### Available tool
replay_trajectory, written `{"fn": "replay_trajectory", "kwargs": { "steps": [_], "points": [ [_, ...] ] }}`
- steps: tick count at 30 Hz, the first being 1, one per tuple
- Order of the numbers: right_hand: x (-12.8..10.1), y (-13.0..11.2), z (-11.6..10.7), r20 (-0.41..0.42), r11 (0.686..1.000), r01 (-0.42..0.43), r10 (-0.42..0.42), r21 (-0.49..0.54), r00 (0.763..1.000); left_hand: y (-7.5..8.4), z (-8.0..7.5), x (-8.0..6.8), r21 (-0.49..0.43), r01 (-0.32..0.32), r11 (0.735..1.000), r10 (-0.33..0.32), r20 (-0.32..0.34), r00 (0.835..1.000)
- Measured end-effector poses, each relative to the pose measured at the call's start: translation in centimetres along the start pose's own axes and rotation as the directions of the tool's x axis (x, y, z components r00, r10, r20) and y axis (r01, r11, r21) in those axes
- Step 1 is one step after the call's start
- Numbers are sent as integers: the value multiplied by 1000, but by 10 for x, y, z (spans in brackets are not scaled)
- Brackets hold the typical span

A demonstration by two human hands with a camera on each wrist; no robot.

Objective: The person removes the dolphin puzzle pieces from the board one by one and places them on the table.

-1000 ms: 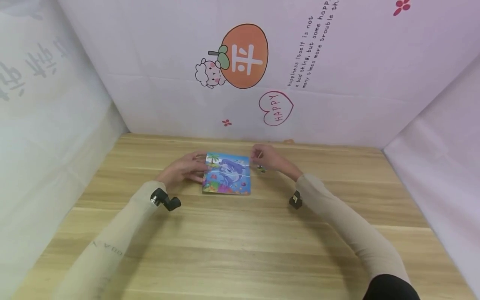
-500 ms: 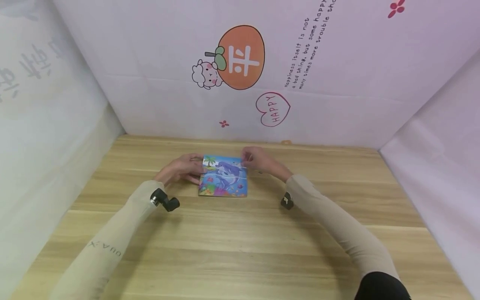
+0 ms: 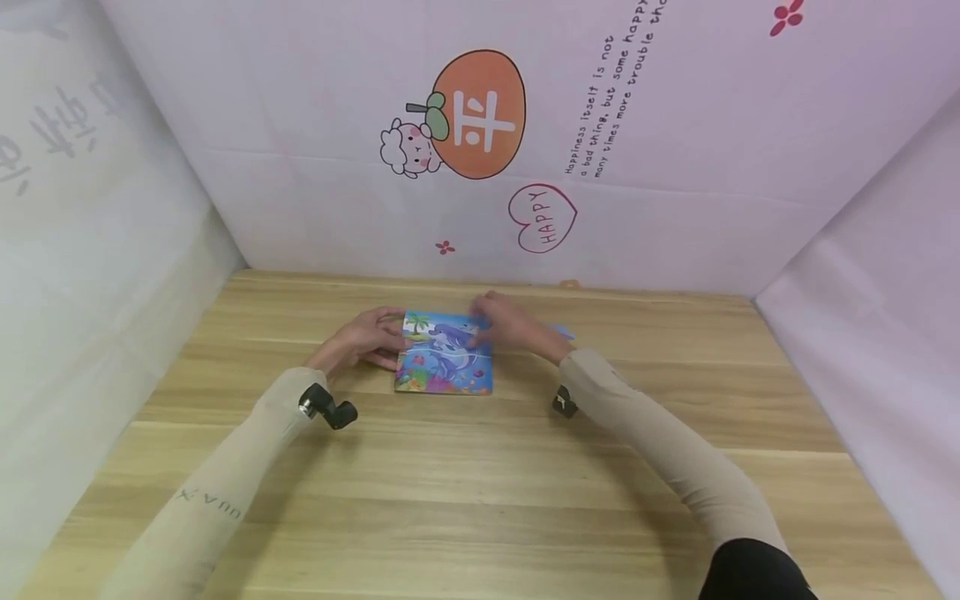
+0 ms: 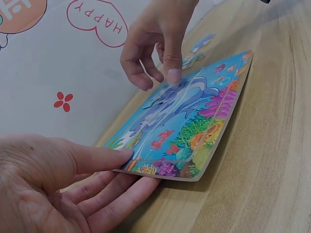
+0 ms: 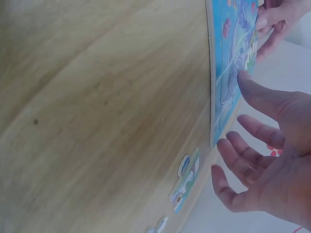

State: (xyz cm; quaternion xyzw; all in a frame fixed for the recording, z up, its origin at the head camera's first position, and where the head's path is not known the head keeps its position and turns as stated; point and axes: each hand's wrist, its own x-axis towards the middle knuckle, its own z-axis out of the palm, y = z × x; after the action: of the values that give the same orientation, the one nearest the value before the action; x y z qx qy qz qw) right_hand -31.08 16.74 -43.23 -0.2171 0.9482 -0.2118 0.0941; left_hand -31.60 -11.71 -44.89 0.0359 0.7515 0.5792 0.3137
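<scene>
A square jigsaw puzzle board (image 3: pixel 444 377) with a dolphin and sea-life picture lies toward the back of the table. My left hand (image 3: pixel 365 335) holds it by its left edge, thumb (image 4: pixel 114 159) on top and fingers underneath. In the left wrist view that edge is raised a little from the wood. My right hand (image 3: pixel 510 321) is over the board's upper right part, with the thumb tip (image 5: pixel 244 77) right at the picture surface. Its other fingers (image 5: pixel 243 155) are spread and loosely bent past the board's far edge, with nothing seen between them.
Loose jigsaw pieces (image 5: pixel 185 183) lie on the table to the right of the board; a blue one (image 3: pixel 560 332) shows behind my right wrist. A printed white cloth wall (image 3: pixel 330 217) rises at the table's back edge, with more cloth at both sides.
My right hand has moved left, from beside the board's right edge to over its upper right part. Its fingers have loosened from a pinch. My left hand keeps its hold on the board.
</scene>
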Motion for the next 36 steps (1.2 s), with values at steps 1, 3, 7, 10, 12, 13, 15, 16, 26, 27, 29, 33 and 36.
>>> {"fn": "replay_trajectory", "kwargs": {
  "steps": [1,3,7,10,12,13,15,16,26,27,29,33,36],
  "points": [
    [0,-1,1,3,1000,-4,4,-25,1000,-1,0,0,-9,-1,1000,1,-1,1000],
    [0,-3,2,8,998,-12,12,-67,1000,-2,0,0,-15,-6,1000,6,-1,1000],
    [-1,-5,2,23,994,-35,37,-104,999,-4,0,1,-21,-6,1000,6,1,1000],
    [-2,-7,0,35,993,-48,52,-110,998,-4,0,2,-27,0,1000,0,3,1000],
    [-3,-8,-1,42,993,-59,64,-106,997,-4,0,3,-40,7,999,-7,3,1000],
    [-3,-9,-1,46,993,-65,70,-101,996,-5,0,3,-48,10,999,-10,2,1000],
    [-2,-11,-2,57,993,-77,83,-91,995,-6,0,4,-57,13,998,-13,3,1000],
    [-2,-11,-2,63,993,-85,90,-86,994,-6,1,5,-56,15,998,-15,2,1000],
    [9,-14,0,160,994,-93,103,-65,982,-17,-1,0,-55,-22,998,21,-20,1000],
    [9,-14,-1,169,993,-101,111,-68,979,-17,0,-1,-61,-24,998,22,-19,1000],
    [10,-14,-1,179,991,-112,124,-79,976,-17,1,-1,-66,-24,998,23,-18,1000],
    [10,-15,-3,181,989,-123,135,-77,974,-15,2,0,-74,-18,997,17,-19,1000],
    [10,-13,-4,173,991,-125,133,-56,976,-15,2,2,-78,-16,997,14,-19,1000]
  ]
}}
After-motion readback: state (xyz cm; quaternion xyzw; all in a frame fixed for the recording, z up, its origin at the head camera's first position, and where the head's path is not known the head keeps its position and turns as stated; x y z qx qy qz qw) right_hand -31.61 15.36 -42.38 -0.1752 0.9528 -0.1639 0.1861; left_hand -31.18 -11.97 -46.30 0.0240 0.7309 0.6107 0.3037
